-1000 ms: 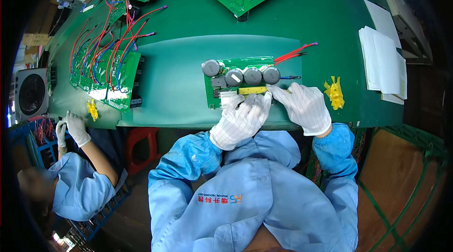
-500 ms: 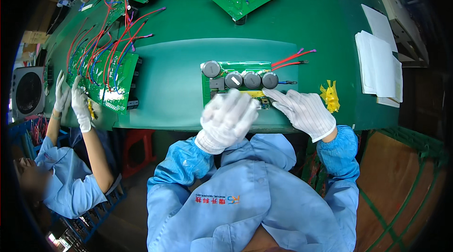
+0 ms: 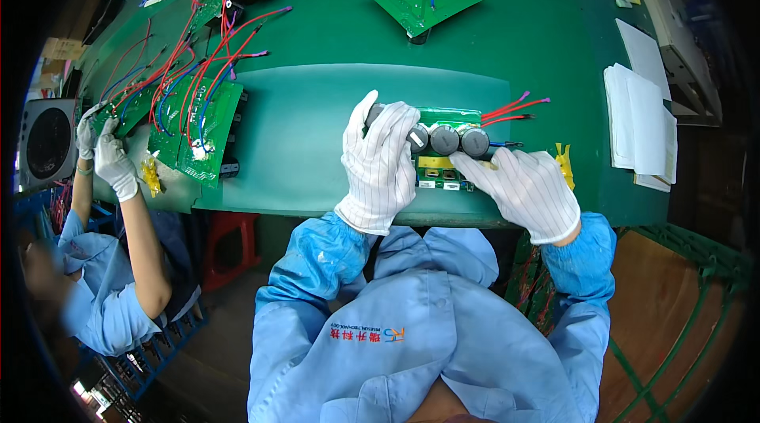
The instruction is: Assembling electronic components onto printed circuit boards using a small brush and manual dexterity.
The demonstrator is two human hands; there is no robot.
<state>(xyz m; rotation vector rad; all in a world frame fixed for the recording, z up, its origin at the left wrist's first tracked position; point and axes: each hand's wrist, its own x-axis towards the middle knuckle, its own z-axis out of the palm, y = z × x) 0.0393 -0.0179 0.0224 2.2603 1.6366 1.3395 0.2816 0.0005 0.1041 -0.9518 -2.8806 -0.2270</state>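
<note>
1. Board (image 3: 443, 174) lies on the mat (image 3: 293, 138), its near edge close to the table's (image 3: 554, 51) front edge. Mat stretches past its far edge and, widest, to its left.
2. Its long axis goes left to right, roughly along that front edge. Red leads (image 3: 507, 112) leave its right end, slanting right and away; a blue lead (image 3: 503, 144) points right. Grey cylinders (image 3: 445, 140) stand on it in a row, a yellow strip (image 3: 431, 162) on their near side.
3. Left hand (image 3: 380, 166) covers the board's left end, fingertips pointing away, one finger parted from the others beside a cylinder; whether it pinches anything, I cannot tell.
4. Right hand (image 3: 532, 192) is at the board's near right corner, index finger stretched toward the strip; I cannot tell if it grips.
5. Right of the board sits tape (image 3: 564, 163), partly behind that hand; papers (image 3: 645, 118) lie farther right.
6. Well left of the board are wired boards (image 3: 198, 126) and a co-worker's gloved hands (image 3: 117, 166); beyond it, another board (image 3: 427, 0).
</note>
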